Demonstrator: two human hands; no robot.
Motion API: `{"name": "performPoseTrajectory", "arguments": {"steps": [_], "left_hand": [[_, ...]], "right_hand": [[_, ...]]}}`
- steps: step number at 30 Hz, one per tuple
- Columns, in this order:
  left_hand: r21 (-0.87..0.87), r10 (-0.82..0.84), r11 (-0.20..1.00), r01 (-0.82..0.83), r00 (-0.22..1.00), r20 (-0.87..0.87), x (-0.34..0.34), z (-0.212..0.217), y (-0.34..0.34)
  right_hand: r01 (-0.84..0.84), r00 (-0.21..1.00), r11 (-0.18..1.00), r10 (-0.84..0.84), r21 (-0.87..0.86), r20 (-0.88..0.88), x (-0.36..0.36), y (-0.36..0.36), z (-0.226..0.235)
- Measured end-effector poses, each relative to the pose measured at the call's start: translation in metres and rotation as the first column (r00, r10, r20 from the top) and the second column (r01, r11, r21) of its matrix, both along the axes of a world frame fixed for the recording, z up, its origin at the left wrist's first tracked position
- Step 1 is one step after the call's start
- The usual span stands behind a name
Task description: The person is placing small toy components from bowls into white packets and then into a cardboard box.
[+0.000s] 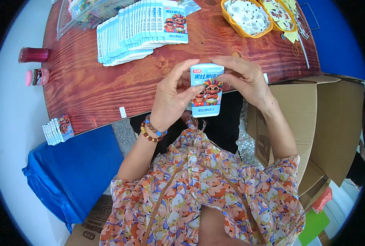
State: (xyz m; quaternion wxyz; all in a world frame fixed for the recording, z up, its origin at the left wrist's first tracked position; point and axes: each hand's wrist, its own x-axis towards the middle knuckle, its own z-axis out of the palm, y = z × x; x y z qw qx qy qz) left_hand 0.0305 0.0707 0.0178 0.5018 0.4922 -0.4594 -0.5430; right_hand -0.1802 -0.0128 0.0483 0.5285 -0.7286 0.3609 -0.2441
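Note:
Upright between my two hands is a small light-blue cardboard box [211, 96], its front printed with cartoon figures. My left hand [170, 94], with beaded bracelets at the wrist, grips the box's left side, thumb across the front. My right hand [248, 80] closes on its upper right edge, thumb and fingers pinching near the top. The fingers behind the box are partly hidden. Beyond my hands, a long fanned row of similar blue boxes [135, 30] lies on the reddish wooden table [88, 82].
A clear plastic bin [94, 18] of colourful packets stands at the far left. Yellow baskets [254, 33] hold white pieces. Two jars [36, 76] sit by the left edge, above a small stack of boxes [59, 129]. An open cardboard carton [293, 119] stands at right.

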Motion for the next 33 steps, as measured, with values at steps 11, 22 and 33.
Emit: {"name": "performPoseTrajectory", "arguments": {"steps": [11, 22, 33], "left_hand": [[0.035, -0.010, 0.999, 0.015, 0.990, -0.137, 0.008, 0.011, -0.021], [-0.281, 0.372, 0.919, -0.278, 0.848, 0.377, 0.010, -0.002, -0.006], [-0.270, 0.352, 0.932, -0.244, 0.789, 0.503, 0.055, 0.007, 0.000]], "right_hand": [[0.001, 0.990, 0.979, -0.030, 0.204, 0.139, -0.002, -0.033, -0.023], [-0.180, 0.755, 0.432, -0.515, 0.884, 0.405, 0.075, 0.011, -0.058], [-0.422, 0.823, 0.450, -0.174, -0.787, -0.540, 0.210, -0.252, 0.053]]}}
